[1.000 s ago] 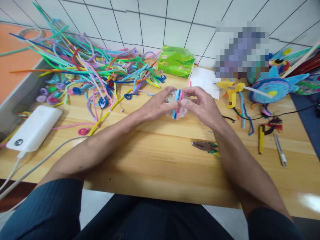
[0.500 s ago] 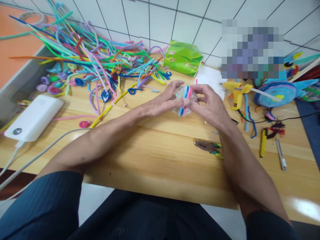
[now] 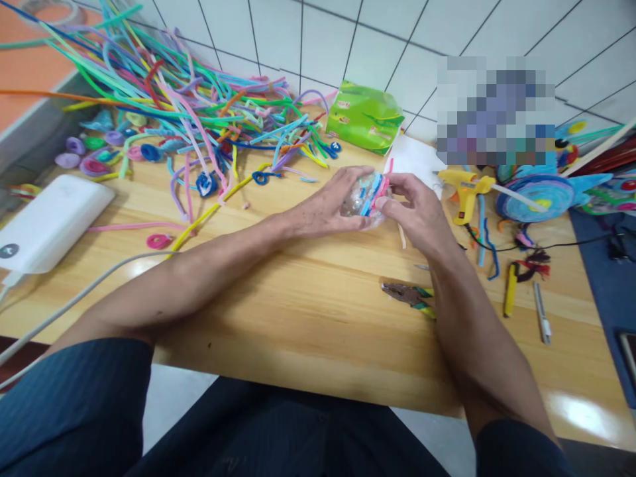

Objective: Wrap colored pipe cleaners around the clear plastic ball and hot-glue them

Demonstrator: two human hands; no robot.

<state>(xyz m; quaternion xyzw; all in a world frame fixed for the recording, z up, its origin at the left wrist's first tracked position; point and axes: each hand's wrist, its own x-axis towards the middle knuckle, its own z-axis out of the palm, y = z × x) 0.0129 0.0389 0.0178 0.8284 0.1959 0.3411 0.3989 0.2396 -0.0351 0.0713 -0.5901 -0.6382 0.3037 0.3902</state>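
Both hands meet over the middle of the wooden table (image 3: 308, 311). My left hand (image 3: 328, 209) cups a clear plastic ball (image 3: 354, 199) from the left, fingers curled round it. A band of blue and pink pipe cleaners (image 3: 373, 193) runs over the ball. My right hand (image 3: 415, 212) pinches that band on the ball's right side with thumb and fingertips. The ball is held just above the tabletop.
A big heap of coloured pipe cleaners (image 3: 189, 112) fills the back left. A white power bank (image 3: 47, 222) with cable lies at left. Behind are a green packet (image 3: 368, 119), white paper (image 3: 415, 159), a yellow glue gun (image 3: 464, 192) and a blue spiral craft (image 3: 544, 195). Pliers (image 3: 407, 295), a yellow cutter (image 3: 510, 291) and a pen (image 3: 541, 321) lie at right.
The view has shifted slightly. Both hands have kept hold of the ball, and it has turned a little so the band now leans to the right.
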